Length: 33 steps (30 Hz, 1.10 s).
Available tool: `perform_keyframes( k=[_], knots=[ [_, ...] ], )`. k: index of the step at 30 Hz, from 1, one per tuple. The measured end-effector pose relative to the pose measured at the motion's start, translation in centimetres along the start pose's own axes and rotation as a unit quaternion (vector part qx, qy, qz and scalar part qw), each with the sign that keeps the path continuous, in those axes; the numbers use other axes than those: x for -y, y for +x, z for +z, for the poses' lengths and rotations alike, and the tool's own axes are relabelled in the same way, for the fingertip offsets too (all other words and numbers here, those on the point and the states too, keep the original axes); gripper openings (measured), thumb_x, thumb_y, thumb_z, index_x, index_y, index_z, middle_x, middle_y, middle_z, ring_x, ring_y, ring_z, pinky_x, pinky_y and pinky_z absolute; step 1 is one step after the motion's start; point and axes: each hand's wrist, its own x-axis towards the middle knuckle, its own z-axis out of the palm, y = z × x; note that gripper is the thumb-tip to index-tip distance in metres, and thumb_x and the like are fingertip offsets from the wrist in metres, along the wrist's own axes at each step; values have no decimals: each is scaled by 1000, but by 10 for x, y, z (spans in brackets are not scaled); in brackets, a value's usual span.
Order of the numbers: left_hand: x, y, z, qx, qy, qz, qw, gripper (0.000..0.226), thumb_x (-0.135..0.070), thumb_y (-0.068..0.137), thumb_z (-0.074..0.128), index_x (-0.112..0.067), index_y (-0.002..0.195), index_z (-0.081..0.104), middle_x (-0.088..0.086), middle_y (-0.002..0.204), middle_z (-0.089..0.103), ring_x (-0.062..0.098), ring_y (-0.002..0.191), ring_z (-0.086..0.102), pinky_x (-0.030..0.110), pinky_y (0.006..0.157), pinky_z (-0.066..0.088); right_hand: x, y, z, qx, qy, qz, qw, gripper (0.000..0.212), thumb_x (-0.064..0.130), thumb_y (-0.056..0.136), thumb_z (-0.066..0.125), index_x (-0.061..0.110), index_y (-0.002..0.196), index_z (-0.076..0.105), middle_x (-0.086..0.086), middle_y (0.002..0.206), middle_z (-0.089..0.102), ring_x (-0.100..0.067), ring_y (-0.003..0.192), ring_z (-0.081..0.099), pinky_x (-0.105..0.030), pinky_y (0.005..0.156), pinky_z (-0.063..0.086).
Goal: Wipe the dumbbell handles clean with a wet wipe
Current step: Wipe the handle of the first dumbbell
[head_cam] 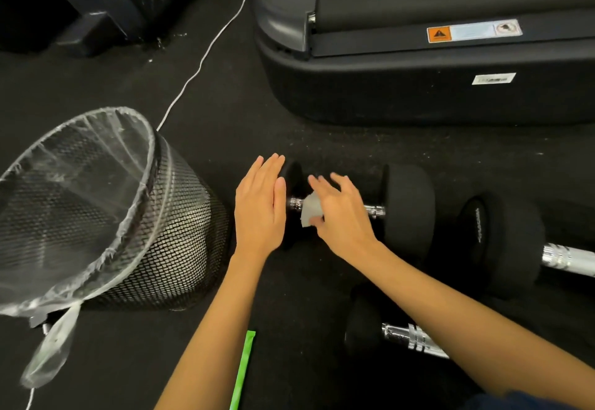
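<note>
A black dumbbell [407, 206] with a chrome handle lies on the dark floor in the middle. My left hand [260, 208] rests flat, fingers straight, against its left weight, which is mostly hidden behind it. My right hand [343, 216] is over the handle and pinches a small white wet wipe [310, 208] against the chrome; its other fingers are spread. A second dumbbell [502, 242] lies at the right, and a third dumbbell [367, 322] lies in front, partly under my right forearm.
A black mesh waste basket [180, 235] with a clear liner stands at the left. A treadmill base [386, 87] fills the upper right. A white cable [206, 55] runs across the floor. A green wrapper [243, 371] lies between my forearms.
</note>
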Motion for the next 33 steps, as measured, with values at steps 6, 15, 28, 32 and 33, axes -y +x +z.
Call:
perform_keyframes(
  k=[6,15,28,32,33],
  knots=[
    [2,0,5,-13,-12,8,1000,47,-33,105,27,-17,143,49,-1,148,50,15,145,34,36,116,29,-6,-4,9,-25,-35,-27,999,44,28,93,60,5,131,56,-10,124,65,-23,118,58,-37,118,20],
    [1,-9,9,-52,59,39,996,46,-26,106,27,-12,144,49,2,150,48,16,147,30,34,121,15,6,17,20,66,-131,-94,985,51,12,88,64,11,137,49,-10,128,61,-23,121,56,-37,118,21],
    [0,-12,11,-68,58,38,995,46,-25,105,27,-14,143,50,-1,148,50,12,143,36,37,121,18,13,23,6,63,-40,-51,996,17,22,93,59,11,104,68,-4,91,71,-21,93,64,-34,106,34],
    [1,-12,11,-70,54,35,995,46,-27,105,27,-14,143,50,0,148,51,13,143,37,38,121,19,4,18,8,71,-62,-61,994,39,16,92,62,14,131,56,-5,106,70,-21,103,64,-35,109,33],
    [1,-13,12,-72,54,35,995,46,-27,105,26,-13,143,51,0,148,51,13,143,37,39,121,19,3,15,10,71,-72,-64,993,48,15,90,64,13,136,51,-4,114,68,-21,110,62,-35,112,30]
  ],
)
